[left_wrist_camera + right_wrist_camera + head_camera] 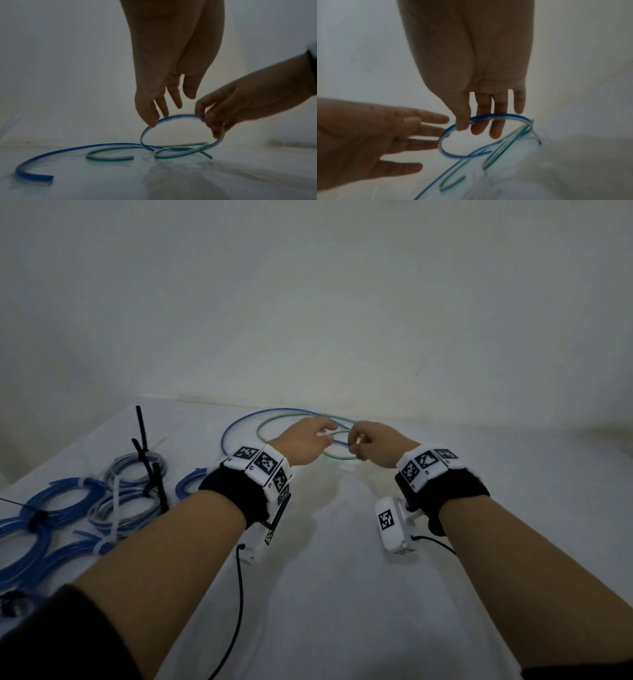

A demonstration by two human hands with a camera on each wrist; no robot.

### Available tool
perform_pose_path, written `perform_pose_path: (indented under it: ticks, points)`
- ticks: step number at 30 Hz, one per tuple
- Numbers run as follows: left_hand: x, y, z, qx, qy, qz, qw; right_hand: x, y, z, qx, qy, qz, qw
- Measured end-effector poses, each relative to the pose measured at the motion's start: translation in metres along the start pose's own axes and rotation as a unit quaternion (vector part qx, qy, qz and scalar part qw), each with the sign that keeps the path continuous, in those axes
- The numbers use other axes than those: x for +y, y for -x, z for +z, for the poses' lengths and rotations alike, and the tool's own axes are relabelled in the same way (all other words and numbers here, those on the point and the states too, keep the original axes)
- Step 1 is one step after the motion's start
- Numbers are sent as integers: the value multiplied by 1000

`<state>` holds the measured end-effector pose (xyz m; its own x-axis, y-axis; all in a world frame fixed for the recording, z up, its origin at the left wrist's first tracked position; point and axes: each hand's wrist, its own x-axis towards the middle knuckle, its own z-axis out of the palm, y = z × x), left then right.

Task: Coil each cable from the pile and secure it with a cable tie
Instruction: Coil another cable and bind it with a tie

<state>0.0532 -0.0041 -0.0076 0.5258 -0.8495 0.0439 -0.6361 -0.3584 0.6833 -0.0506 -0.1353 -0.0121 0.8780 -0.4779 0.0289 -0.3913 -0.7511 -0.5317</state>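
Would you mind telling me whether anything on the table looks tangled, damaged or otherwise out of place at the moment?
Nothing looks damaged. The one untidy spot: the blue cable that both hands are looping crosses the loose green cable on the white table, so they could snag. The tied coils lie bunched at the left.

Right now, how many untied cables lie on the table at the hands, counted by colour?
blue cable: 1
green cable: 1 (its loops appear to be one piece)
Total: 2
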Motion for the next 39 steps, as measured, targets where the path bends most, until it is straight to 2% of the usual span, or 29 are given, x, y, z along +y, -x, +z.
perform_pose_path:
  ticks: [5, 9, 13, 16, 18, 22, 27, 30, 32, 35, 37, 39]
  points:
    - [11, -4, 14, 7, -10, 38, 999, 14, 31, -40, 136, -76, -56, 986]
    - [27, 1, 22, 22, 8, 59, 998, 26, 48, -63, 263, -100, -71, 957]
    - [48, 12, 29, 7, 167, 49, 985, 40, 61, -85, 388, -144, -62, 908]
    - [71, 27, 30, -26, 280, 66, 957, 48, 70, -93, 413, -173, -57, 892]
    - [87, 35, 31, -35, 344, 78, 935, 50, 76, -93, 412, -205, -45, 886]
    - [110, 41, 31, 2, 440, 99, 893, 54, 88, -85, 370, -271, -28, 889]
    - [123, 41, 22, 49, 506, 102, 855, 63, 99, -74, 264, -279, 77, 920]
    - [124, 42, 14, 72, 559, 90, 821, 72, 103, -65, 196, -210, 116, 951]
    - [122, 43, 14, 103, 542, 90, 829, 73, 102, -60, 182, -191, 125, 956]
    - [116, 44, 20, 129, 481, 78, 864, 62, 102, -56, 192, -250, 94, 944]
    - [110, 42, 26, 121, 439, 47, 889, 49, 104, -55, 167, -284, 48, 943]
    - [102, 39, 33, 98, 384, 16, 918, 35, 106, -49, 114, -291, 4, 950]
